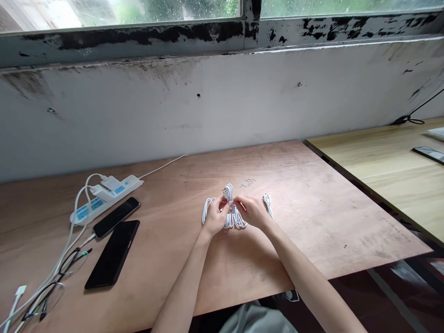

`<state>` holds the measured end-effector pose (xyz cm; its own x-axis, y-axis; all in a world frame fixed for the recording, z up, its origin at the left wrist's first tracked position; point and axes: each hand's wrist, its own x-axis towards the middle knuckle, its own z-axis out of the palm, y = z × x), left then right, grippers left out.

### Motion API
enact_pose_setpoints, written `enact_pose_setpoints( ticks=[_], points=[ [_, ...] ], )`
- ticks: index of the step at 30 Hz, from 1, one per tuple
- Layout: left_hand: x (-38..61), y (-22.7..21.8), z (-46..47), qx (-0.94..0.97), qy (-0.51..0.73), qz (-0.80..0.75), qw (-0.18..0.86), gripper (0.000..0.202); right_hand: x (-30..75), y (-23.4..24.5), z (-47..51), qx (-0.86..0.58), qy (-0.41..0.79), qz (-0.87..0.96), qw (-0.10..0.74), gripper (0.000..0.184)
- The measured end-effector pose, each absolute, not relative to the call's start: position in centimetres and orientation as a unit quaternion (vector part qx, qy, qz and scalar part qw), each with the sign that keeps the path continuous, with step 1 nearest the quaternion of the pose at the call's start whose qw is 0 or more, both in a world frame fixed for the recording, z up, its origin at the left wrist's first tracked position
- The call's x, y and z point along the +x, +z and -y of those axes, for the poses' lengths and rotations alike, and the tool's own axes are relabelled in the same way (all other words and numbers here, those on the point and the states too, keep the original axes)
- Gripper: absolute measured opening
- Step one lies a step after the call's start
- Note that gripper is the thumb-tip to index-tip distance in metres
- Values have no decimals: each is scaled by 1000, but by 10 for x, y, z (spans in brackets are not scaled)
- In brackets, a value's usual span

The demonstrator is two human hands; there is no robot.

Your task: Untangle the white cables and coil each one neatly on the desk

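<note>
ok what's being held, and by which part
A coiled white cable, held below its looped top by the left hand; whether the right hand grips is unclear.

Daylight enters through two spotted window panes (166,11), blurred greenery (133,10) outside. Their grey frame (132,46) shows ragged black patches. The white wall (222,115) below carries dark stains (27,82). Against it stands a reddish-brown wooden table (329,203), beside a paler wood-grain table (374,162); the floor (357,296) is dark reddish.
</note>
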<state>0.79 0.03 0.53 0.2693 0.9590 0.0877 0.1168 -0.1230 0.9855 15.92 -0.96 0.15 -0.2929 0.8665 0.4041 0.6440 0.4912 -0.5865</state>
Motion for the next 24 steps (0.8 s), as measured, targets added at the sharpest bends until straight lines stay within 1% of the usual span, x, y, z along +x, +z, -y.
enact_pose_setpoints(
  ticks=[2,4,6,8,10,12,14,18,21,24],
  points=[
    [7,6,0,655,408,-446,453,24,155,1,10,-497,210,744,395,16],
    [6,5,0,700,392,-463,377,23,151,0,8,-505,282,694,429,16],
    [4,5,1,745,378,-463,297,22,149,-2,6,-496,374,636,457,20],
    [3,4,1,781,368,-443,239,22,149,-5,3,-474,482,569,469,24],
    [2,4,2,798,363,-430,217,23,149,-7,0,-450,565,519,457,26],
    [3,4,2,785,367,-443,230,22,152,-8,-1,-441,587,517,440,26],
    [4,5,1,751,376,-466,279,21,155,-7,-2,-450,547,559,430,25],
    [6,6,-1,664,399,-455,439,25,163,0,1,-486,360,669,432,21],
    [5,7,-1,597,408,-432,539,33,167,4,4,-461,233,752,410,18],
    [4,10,1,534,402,-437,602,40,168,2,6,-437,161,799,381,20]
  ],
)
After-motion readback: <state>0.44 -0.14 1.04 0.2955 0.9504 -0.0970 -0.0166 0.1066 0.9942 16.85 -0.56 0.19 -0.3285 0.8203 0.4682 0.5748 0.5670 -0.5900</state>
